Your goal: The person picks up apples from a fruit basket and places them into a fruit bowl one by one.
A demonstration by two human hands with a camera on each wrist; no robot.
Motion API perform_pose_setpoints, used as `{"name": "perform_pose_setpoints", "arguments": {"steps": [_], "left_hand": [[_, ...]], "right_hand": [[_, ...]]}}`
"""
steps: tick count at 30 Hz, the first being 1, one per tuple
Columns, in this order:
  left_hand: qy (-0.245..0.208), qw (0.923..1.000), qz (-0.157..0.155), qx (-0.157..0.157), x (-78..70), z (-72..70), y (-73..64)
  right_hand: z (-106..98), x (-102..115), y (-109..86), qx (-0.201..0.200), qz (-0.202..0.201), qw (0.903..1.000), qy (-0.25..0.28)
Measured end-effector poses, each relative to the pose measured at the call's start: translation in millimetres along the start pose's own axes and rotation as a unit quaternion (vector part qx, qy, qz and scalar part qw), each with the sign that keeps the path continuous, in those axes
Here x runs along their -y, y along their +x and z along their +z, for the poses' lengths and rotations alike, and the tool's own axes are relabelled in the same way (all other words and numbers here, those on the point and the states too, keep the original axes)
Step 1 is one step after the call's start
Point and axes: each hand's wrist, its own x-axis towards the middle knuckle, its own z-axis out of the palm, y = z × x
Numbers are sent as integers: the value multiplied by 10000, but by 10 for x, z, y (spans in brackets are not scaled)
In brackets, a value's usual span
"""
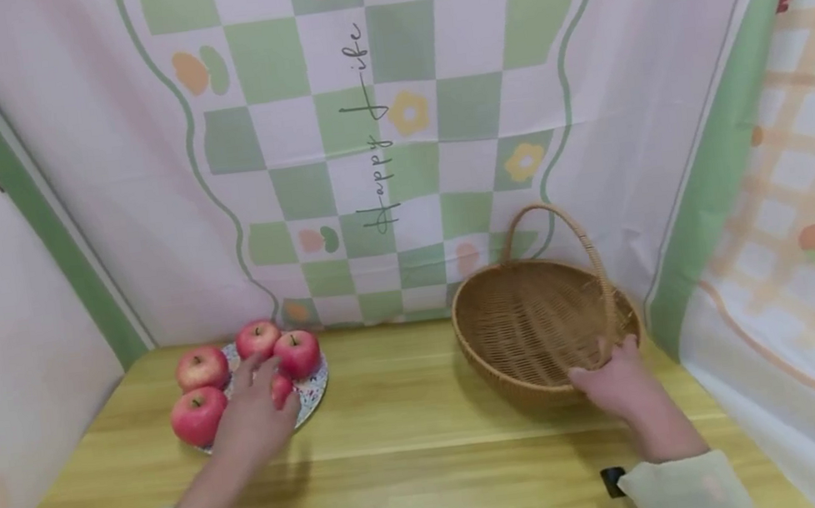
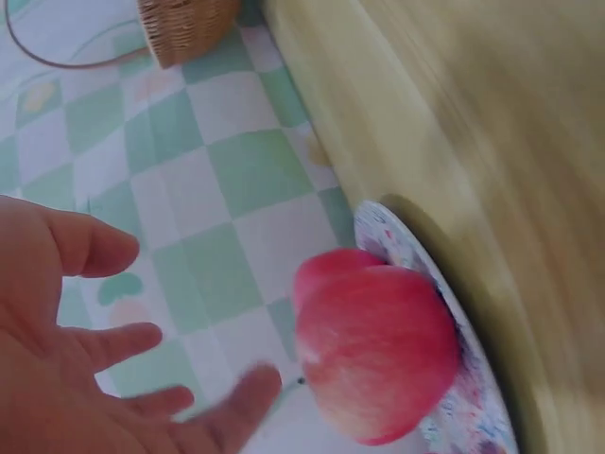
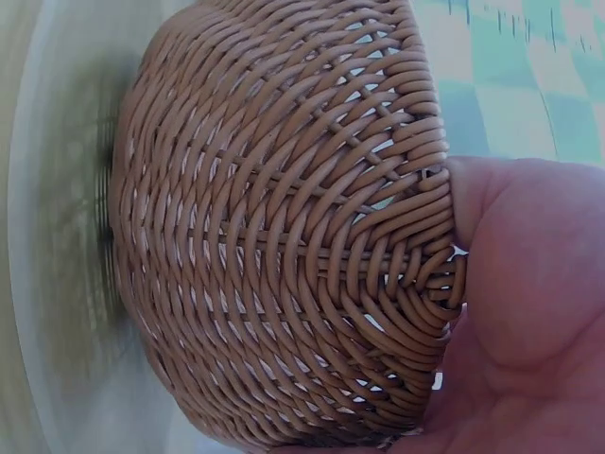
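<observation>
My left hand [image 1: 254,418] hovers over a patterned plate [image 1: 315,392] of red apples, its fingers spread and nothing in its grip. One apple [image 1: 281,391] shows partly beneath it, other apples [image 1: 296,354] lying around. From the left wrist, an apple [image 2: 378,355] stands apart from the spread fingers, with another partly hidden behind it. Over on the right, my right hand [image 1: 622,380] holds the rim of a brown wicker basket [image 1: 521,325] near the foot of its handle. The right wrist view shows the thumb against the woven rim; some fingers are hidden.
The wooden table [image 1: 396,414] stretches between plate and basket. A checked green-and-white cloth [image 1: 347,185] hangs along the back edge, with more printed cloth [image 1: 778,262] at both sides. The basket's arched handle [image 1: 588,246] rises above its rim.
</observation>
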Motion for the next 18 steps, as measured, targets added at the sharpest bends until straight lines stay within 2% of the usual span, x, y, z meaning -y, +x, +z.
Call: {"name": "perform_pose_setpoints", "arguments": {"steps": [4,9,13,18], "left_hand": [[192,9996,-216,0,-88,43,-45],[385,9987,-323,54,-212,72,-78],[765,9969,-153,97,-297,96,-42],[823,9949,-296,494,-443,127,-14]], "right_hand": [[-106,-88,-20,20,-7,10000,-3],[-123,-106,-54,-120,-419,9987,-254],[-169,-68,-90,-536,-664,9941,-668],[-316,37,-220,-1011,-437,9894,-945]]}}
